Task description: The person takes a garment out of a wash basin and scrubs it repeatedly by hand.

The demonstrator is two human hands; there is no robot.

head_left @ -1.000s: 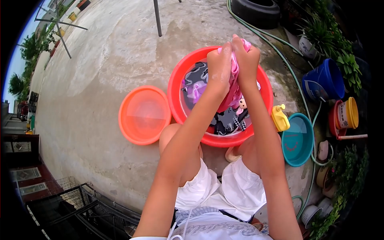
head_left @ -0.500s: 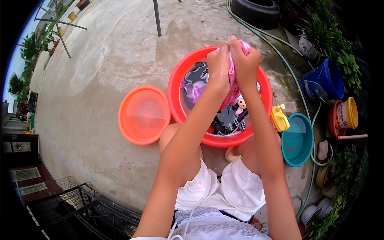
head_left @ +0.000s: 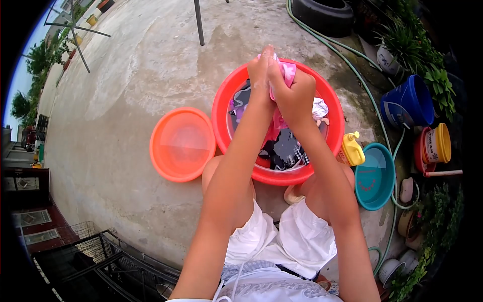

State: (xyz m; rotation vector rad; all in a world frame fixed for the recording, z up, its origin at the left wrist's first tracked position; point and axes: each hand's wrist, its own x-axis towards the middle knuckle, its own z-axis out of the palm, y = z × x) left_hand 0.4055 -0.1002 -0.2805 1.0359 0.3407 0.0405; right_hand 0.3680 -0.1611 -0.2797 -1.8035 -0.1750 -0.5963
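Observation:
Both my hands grip a bunched pink cloth [head_left: 276, 124] above the large red basin [head_left: 219, 108]. My left hand [head_left: 260, 75] is closed on its left side, and my right hand [head_left: 294, 98] is wrapped round it on the right, close against the left. Part of the cloth hangs below my hands toward the water; its full shape is hidden. In the basin, dark cloth with a checked trim [head_left: 297, 157] lies in the water. A white bunched item [head_left: 319, 108] rests near the right wall, and some purple cloth [head_left: 238, 108] shows at the left.
An orange basin [head_left: 182, 171] holding water stands left of the red one. To the right are a yellow jug [head_left: 352, 149], a teal basin [head_left: 375, 196], a blue bucket [head_left: 408, 103] and a green hose [head_left: 359, 75]. A tyre [head_left: 324, 17] lies at the back.
Both hands have shifted left with the pink cloth, and the right hand has turned over it. The doll-like face seen earlier in the basin is now hidden behind my right arm.

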